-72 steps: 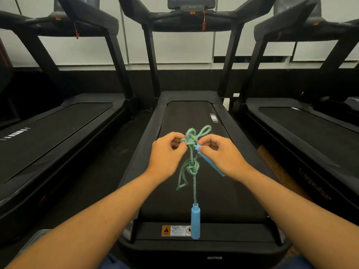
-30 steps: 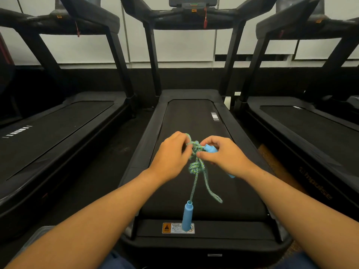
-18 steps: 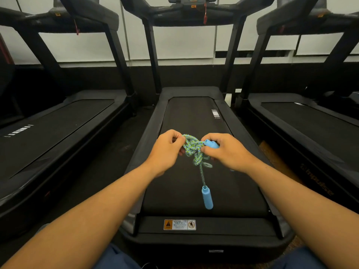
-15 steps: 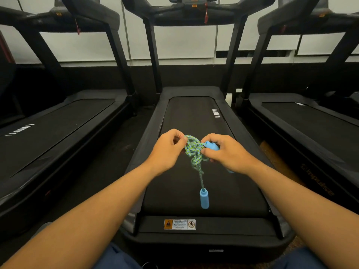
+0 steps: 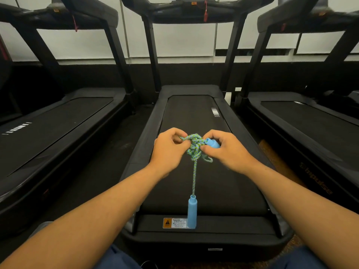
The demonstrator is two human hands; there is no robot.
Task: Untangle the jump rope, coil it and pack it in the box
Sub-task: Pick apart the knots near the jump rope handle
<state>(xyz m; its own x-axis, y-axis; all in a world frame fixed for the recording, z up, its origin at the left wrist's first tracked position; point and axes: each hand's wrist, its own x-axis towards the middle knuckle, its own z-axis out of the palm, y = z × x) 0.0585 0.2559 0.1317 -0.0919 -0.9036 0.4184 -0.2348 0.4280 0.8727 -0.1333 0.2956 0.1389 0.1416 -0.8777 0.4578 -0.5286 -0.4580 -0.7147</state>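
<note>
Treadmill (image 5: pixel 194 191): black belt under both hands, two more machines at either side; no box shows anywhere in view, so packing looks far off; risk: a dropped rope lands on dark belt or rolls toward the gap beside the deck

Left hand (image 5: pixel 168 150): fingers curled, pinching the left side of the knot; risk: a hard pull here would cinch the tangle tighter rather than loosen it

Right hand (image 5: pixel 227 150): fingers curled round the top handle, thumb pressing into the knot; risk: with handle and cord in one grip, the handle may slip out as a loop is worked free

Rope (image 5: pixel 194 171): green-blue braided cord held in the air above the belt, one strand running straight down; task seems early, untangling not yet done

Knot (image 5: pixel 194 145): dense bunch between the hands, a small loop sticking out low right; risk: feeding the wrong loop through adds a turn

Top handle (image 5: pixel 212 143): blue, touching the knot

Low handle (image 5: pixel 192 211): blue, dangling upright on the strand; risk: its swing tugs the knot shut
</note>
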